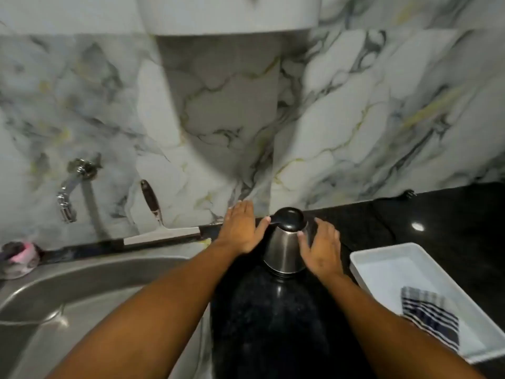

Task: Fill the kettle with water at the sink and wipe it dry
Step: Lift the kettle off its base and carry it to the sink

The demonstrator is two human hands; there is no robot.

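Flanking the kettle (284,250) on the dark surface (273,324), left hand (241,231) and right hand (322,251) spread apart, ungripped; a loose lift toward the sink (82,283) left of it risks slipping.

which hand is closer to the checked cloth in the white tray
Right. The right hand rests against the kettle, just left of the tray holding the checked cloth; the left hand is beyond the kettle.
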